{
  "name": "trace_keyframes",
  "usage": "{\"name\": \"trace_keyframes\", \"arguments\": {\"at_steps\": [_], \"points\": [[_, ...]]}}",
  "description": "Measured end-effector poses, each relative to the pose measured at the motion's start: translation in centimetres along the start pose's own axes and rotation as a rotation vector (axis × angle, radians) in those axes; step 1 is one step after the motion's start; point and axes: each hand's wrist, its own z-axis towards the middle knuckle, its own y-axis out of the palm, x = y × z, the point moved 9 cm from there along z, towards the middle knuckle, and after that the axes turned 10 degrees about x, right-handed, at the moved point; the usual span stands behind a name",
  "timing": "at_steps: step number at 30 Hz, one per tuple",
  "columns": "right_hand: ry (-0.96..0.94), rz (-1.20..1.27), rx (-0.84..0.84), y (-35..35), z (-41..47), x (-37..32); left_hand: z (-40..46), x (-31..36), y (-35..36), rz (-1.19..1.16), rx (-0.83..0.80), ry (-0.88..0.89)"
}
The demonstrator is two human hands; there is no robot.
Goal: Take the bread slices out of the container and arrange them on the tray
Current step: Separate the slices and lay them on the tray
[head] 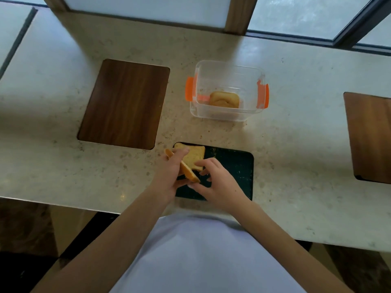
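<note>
Where pale stone runs under the windows: counter (285, 144), speckled cream, glossy, backed by frosted panes in wood and dark frames.
Insets: dark wooden panel (124, 103) sunk flush into the counter at left; second wooden panel (368, 136) at the right edge, partly cut off by the view.
Floor: dark, glimpsed below the counter's near edge.
Container (227, 90): clear plastic, lid off, orange clips on both sides, well behind the tray; one bread slice in the container (224, 99) lying at the bottom (possibly more beneath, cannot tell).
Tray (234, 166): dark, rectangular, crumb-dusted, close to the counter's near edge, right half bare.
Flat slice (193, 156): resting on the tray's far-left corner, partly hidden by the hands.
Held slice (189, 172): tilted on edge, crust facing up, over the tray's left side, just in front of the flat slice.
Left hand (171, 176): curled around the held slice, fingers over its far end, thumb below.
Right hand (215, 182): fingers spread and loosely open above the tray, fingertips near the held slice's lower end, gripping nothing visible.
Obstruction: forearms and a light shirt covering the tray's near-left corner.
</note>
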Motion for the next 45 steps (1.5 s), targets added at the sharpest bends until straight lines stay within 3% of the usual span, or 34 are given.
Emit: {"name": "trace_keyframes", "arguments": {"at_steps": [3, 8, 14, 22, 28, 33, 45], "points": [[-0.014, 0.063, 0.062, -0.4, 0.1, -0.3, -0.8, 0.9, 0.2, 0.039, -0.04, 0.068], [0.501, 0.39, 0.073, 0.5, -1.2, 5.2, 0.1, 0.5, -1.7, 0.445, -0.014, 0.233], [0.745, 0.235, -0.032, 3.4, -2.9, 8.7, 2.1, -3.7, -4.3, 0.715, -0.051, 0.125], [0.657, -0.092, -0.158, 5.3, -1.0, 7.2, 2.5, -3.9, -4.9, 0.615, 0.04, 0.096], [0.652, -0.123, -0.18, 5.1, -1.1, 7.0, 2.5, -3.1, -5.3, 0.579, 0.089, 0.184], [0.644, 0.002, -0.154, 4.8, -1.6, 7.1, 2.3, -3.0, -5.3, 0.615, 0.108, 0.242], [0.641, 0.036, -0.221, 6.1, -1.3, 6.4, 2.5, -2.7, -4.9, 0.671, 0.066, 0.238]]}}
